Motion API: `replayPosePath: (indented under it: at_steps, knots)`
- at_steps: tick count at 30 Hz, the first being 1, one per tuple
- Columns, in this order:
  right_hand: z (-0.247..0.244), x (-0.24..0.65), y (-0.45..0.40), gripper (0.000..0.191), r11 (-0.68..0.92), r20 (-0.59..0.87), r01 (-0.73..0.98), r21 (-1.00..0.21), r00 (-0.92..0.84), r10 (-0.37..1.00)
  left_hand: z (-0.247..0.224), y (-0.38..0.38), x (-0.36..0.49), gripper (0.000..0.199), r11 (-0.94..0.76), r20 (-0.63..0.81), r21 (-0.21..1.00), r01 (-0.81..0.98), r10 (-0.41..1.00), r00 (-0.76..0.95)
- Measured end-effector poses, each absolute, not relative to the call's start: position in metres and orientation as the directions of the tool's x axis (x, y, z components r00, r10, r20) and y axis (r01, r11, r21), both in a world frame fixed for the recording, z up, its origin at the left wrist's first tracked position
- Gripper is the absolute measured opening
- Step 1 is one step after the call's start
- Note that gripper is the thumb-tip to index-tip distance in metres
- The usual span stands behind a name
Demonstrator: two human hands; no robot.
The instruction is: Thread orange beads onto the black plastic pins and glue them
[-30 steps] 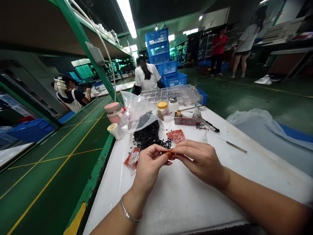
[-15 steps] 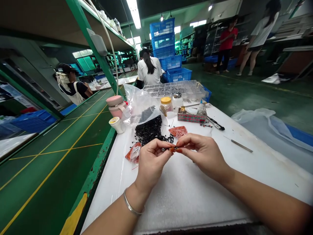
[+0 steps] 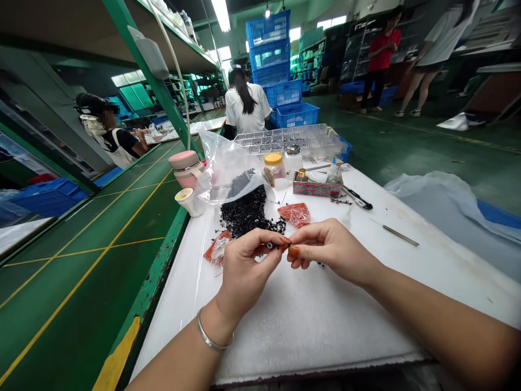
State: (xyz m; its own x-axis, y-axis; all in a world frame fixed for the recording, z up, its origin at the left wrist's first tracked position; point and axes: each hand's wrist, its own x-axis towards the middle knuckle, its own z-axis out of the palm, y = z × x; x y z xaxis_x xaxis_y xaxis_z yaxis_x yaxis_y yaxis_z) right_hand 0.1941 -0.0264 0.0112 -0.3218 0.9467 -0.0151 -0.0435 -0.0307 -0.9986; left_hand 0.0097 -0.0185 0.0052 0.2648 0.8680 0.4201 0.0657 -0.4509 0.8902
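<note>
My left hand (image 3: 248, 266) pinches a small black part (image 3: 270, 246) with a pale round end between thumb and fingers. Fingertip to fingertip with it, my right hand (image 3: 331, 250) is closed in a pinch on the same small part; its exact kind is too small to tell. Beyond the hands lies a heap of small black parts (image 3: 244, 214), spilling from a clear plastic bag (image 3: 220, 168). A bag of tiny orange pieces (image 3: 294, 214) sits just past my fingertips. Another orange-filled bag (image 3: 215, 250) is left of my left hand.
A thin needle-like tool (image 3: 401, 235) and a black-handled cutter (image 3: 358, 197) lie on the right of the white table (image 3: 325, 336). Behind stand a patterned box (image 3: 315, 188), a yellow-lidded jar (image 3: 273, 168), a pink mug (image 3: 185, 168) and a clear compartment tray (image 3: 285, 140). A green conveyor (image 3: 93, 255) runs left.
The fingers of my right hand have shifted at the small part, with the lower fingers now curled below. My left hand keeps its pinch. The whole view has moved slightly.
</note>
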Motion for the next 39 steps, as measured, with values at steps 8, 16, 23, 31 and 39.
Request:
replayPosePath:
  at_steps: [8,16,23,31,39]
  knots:
    - [0.01,0.194,-0.028,0.025,-0.036,-0.014,-0.059,-0.998,-0.332,0.943,0.005,-0.017,0.01,0.004,-0.356,0.344,0.934,-0.018,0.886,0.31]
    - [0.01,0.192,-0.032,0.019,0.026,0.034,-0.03,-0.999,-0.294,0.955,0.006,-0.014,0.01,0.008,-0.254,0.27,0.963,-0.09,0.912,0.31]
    - [0.008,0.193,-0.031,0.016,0.119,0.112,0.004,-0.993,-0.303,0.946,0.006,-0.015,0.009,0.006,-0.315,0.313,0.949,-0.035,0.913,0.26]
    - [0.006,0.192,-0.031,0.019,0.207,0.177,0.06,-0.976,-0.328,0.928,0.009,-0.016,0.01,0.005,-0.337,0.325,0.941,0.013,0.918,0.229]
    - [0.008,0.187,-0.038,0.022,0.348,0.283,0.257,-0.902,-0.257,0.924,0.009,-0.019,0.011,0.007,-0.307,0.302,0.952,-0.009,0.929,0.214]
